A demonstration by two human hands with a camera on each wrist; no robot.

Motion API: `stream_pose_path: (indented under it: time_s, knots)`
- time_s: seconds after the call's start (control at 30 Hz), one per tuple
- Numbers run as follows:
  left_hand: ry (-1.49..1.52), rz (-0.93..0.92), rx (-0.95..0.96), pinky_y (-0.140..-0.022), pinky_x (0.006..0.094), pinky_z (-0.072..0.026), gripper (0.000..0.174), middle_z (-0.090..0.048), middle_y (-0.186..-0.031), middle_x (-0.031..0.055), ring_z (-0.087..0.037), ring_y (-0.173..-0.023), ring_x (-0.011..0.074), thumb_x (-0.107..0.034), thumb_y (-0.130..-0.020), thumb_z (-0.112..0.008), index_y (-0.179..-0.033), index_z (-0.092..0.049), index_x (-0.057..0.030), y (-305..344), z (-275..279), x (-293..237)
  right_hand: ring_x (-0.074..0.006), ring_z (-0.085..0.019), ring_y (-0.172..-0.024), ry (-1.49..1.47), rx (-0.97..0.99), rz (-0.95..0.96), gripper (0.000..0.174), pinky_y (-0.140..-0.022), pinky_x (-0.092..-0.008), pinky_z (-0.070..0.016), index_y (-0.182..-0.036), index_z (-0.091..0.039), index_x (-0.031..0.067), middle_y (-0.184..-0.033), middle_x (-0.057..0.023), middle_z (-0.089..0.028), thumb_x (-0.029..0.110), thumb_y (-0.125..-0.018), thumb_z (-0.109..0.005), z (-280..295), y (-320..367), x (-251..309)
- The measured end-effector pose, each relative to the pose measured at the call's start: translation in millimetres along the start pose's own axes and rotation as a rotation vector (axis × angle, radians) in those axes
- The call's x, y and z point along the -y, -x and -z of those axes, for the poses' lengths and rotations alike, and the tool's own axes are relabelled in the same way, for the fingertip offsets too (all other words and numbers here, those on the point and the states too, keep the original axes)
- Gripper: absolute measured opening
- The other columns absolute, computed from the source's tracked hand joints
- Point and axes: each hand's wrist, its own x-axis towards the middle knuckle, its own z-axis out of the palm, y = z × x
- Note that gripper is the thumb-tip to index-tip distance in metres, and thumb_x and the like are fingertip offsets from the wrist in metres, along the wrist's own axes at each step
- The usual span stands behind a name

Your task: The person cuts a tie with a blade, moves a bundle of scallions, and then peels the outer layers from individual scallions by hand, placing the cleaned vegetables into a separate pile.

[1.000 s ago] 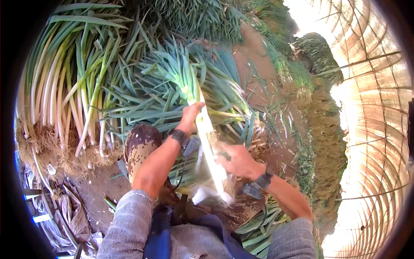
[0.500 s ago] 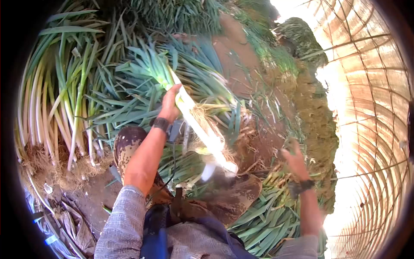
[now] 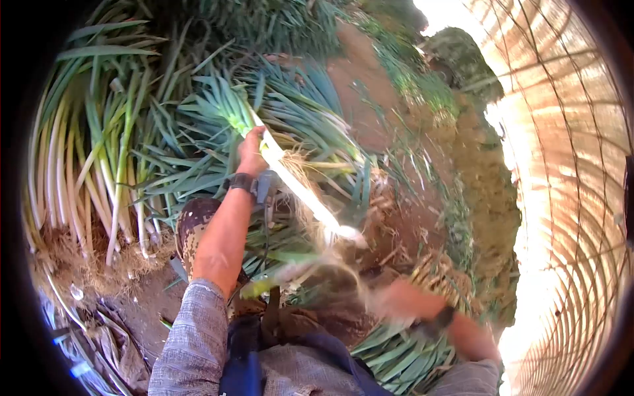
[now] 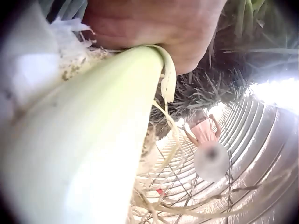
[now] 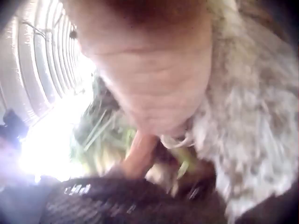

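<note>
Head view — left hand (image 3: 253, 150) raised, arm outstretched, grip closed round leek (image 3: 304, 195), right hand (image 3: 399, 300) low, blurred — grip unclear.

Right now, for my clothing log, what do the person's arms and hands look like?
The left hand and blurred right hand are bare, ungloved. The left sleeve and right sleeve are speckled grey, leaving the forearms uncovered. A dark left strap circles the wrist beside a small grey box and dark cable; the right strap is dark too.
</note>
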Motion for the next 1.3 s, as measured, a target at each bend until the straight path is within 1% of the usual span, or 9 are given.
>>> stream_pose_path:
  time_s: [0.17, 0.33, 0.47, 0.57, 0.8, 0.9, 1.07, 1.2, 1.3]
  knots:
    - [-0.045, -0.007, -0.005, -0.064, 0.0429, -0.0553, 0.031, -0.059, -0.081, 0.0087, -0.062, -0.07, 0.0253, -0.027, -0.085, -0.067, -0.102, -0.057, -0.0037, -9, -7, 17, -0.0385, -0.062, -0.101, 0.286, -0.486, -0.975, 0.038, -0.085, -0.0429, -0.0521, -0.113, -0.063, -0.0002, -0.117, -0.0202, -0.063, 0.025, -0.085, -0.064, 10, 136, -170]
    - [-0.013, 0.043, -0.032, -0.066, 0.0428, -0.0569, 0.024, -0.06, -0.078, 0.0085, -0.062, -0.066, 0.0262, -0.026, -0.087, -0.065, -0.097, -0.056, -0.0068, 17, -27, 13, -0.0313, -0.03, -0.14, -0.295, -0.548, -0.406, 0.052, -0.111, -0.0455, -0.0328, -0.115, -0.065, -0.0046, -0.146, -0.0197, -0.039, 0.029, -0.079, -0.078, 3, -1, -58]
    - [0.058, 0.084, 0.013, -0.069, 0.0455, -0.0578, 0.025, -0.061, -0.078, 0.0093, -0.063, -0.068, 0.0277, -0.029, -0.088, -0.063, -0.097, -0.056, -0.0069, 39, -35, 26, -0.0343, -0.043, -0.13, -1.391, -0.503, -0.028, 0.067, -0.113, -0.0472, -0.0326, -0.138, -0.048, 0.0063, -0.143, -0.0151, -0.039, 0.02, -0.08, -0.078, -68, -137, -49]
    - [0.013, 0.122, 0.128, -0.071, 0.0447, -0.0575, 0.029, -0.063, -0.081, 0.0105, -0.065, -0.073, 0.0275, -0.031, -0.09, -0.063, -0.101, -0.055, -0.0053, 51, -31, 31, -0.0301, -0.041, -0.134, -0.986, -0.586, -0.077, 0.063, -0.115, -0.0419, -0.0316, -0.147, -0.03, -0.0026, -0.148, -0.019, -0.038, 0.028, -0.098, -0.055, -23, -186, 3]
    - [-0.037, 0.054, 0.067, -0.07, 0.0414, -0.0548, 0.027, -0.063, -0.091, 0.01, -0.063, -0.077, 0.0254, -0.018, -0.083, -0.07, -0.102, -0.061, -0.0014, 26, -23, 17, -0.0201, -0.064, -0.087, -0.228, -0.204, -0.055, 0.034, -0.083, -0.038, -0.0472, -0.096, -0.061, 0.0044, -0.088, -0.0121, -0.065, 0.037, -0.099, -0.052, -118, -143, -6]
    - [-0.055, 0.019, -0.103, -0.069, 0.0459, -0.0564, 0.03, -0.06, -0.085, 0.0093, -0.062, -0.073, 0.0267, -0.023, -0.084, -0.07, -0.104, -0.058, -0.004, -6, -12, 32, -0.0239, -0.065, -0.097, -0.492, -0.085, -0.301, 0.03, -0.085, -0.0373, -0.0503, -0.113, -0.065, 0.0069, -0.108, -0.0132, -0.066, 0.029, -0.095, -0.057, -100, -49, -33]
    - [-0.055, 0.045, -0.02, -0.074, 0.0444, -0.0559, 0.032, -0.062, -0.089, 0.009, -0.063, -0.078, 0.026, -0.021, -0.086, -0.069, -0.109, -0.057, -0.0026, 8, -15, 47, -0.0324, -0.066, -0.094, 0.24, -0.631, -0.844, 0.028, -0.085, -0.0399, -0.0515, -0.112, -0.066, 0.0026, -0.103, -0.0142, -0.069, 0.015, -0.088, -0.058, -72, 129, -175]
    - [-0.028, 0.041, 0.01, -0.079, 0.0454, -0.055, 0.03, -0.062, -0.093, 0.0087, -0.063, -0.084, 0.0265, -0.021, -0.09, -0.066, -0.111, -0.056, -0.0031, 19, -26, 43, -0.0288, -0.065, -0.078, -0.255, -0.552, -0.602, 0.022, -0.073, -0.0415, -0.0525, -0.096, -0.069, 0.0086, -0.089, -0.0109, -0.067, 0.027, -0.087, -0.061, -33, 35, -107]
    - [-0.063, 0.049, 0.047, -0.08, 0.0473, -0.0549, 0.03, -0.062, -0.096, 0.0094, -0.063, -0.085, 0.0271, -0.022, -0.091, -0.066, -0.111, -0.056, -0.0028, 14, -20, 52, -0.0242, -0.064, -0.1, -0.9, -0.182, -0.245, 0.061, -0.088, -0.0383, -0.0524, -0.136, -0.049, -0.0019, -0.122, -0.0197, -0.061, 0.041, -0.093, -0.061, -42, -87, 18]
